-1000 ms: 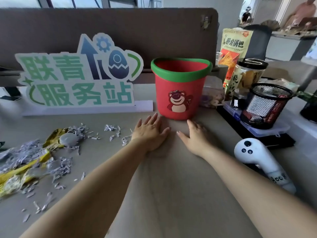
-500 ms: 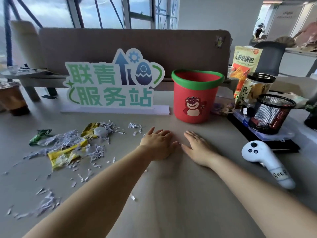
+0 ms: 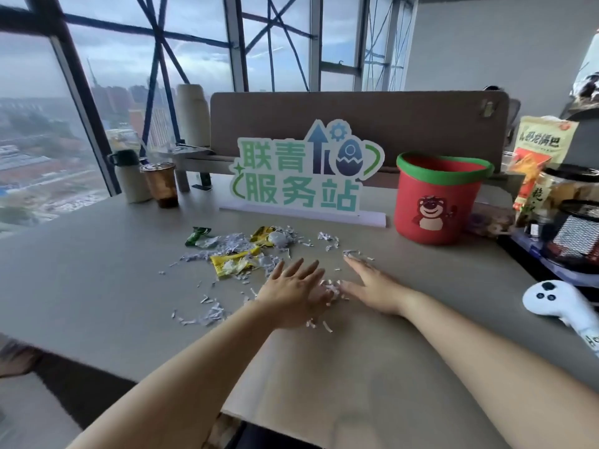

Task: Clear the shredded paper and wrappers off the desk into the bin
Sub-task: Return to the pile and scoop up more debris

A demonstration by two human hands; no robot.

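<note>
Two bare forearms stretch forward across the desk (image 3: 97,280), palms down. The left hand (image 3: 293,294) lies flat on the top, fingers straight and fanned apart, tips pointing toward the sign (image 3: 304,173). The right hand (image 3: 372,286) lies just beside it, fingers straight and close together, angled forward and leftward, the tips touching a few loose strips. A small clump of shreds (image 3: 332,291) sits between the two hands, touching both at the thumb sides; more strips lie by the left wrist. Neither hand grips anything.

The main scatter of shredded paper lies just beyond and to the left of the left fingertips, mixed with a yellow wrapper (image 3: 231,262); a green wrapper (image 3: 197,234) lies at its far edge. The red, green-rimmed bin (image 3: 440,196) stands upright at the back of the desk, beyond the right hand and apart from the scatter. A cup (image 3: 160,184) and a flask (image 3: 129,176) stand at the far left corner; a white controller (image 3: 551,299) rests near the right edge.
</note>
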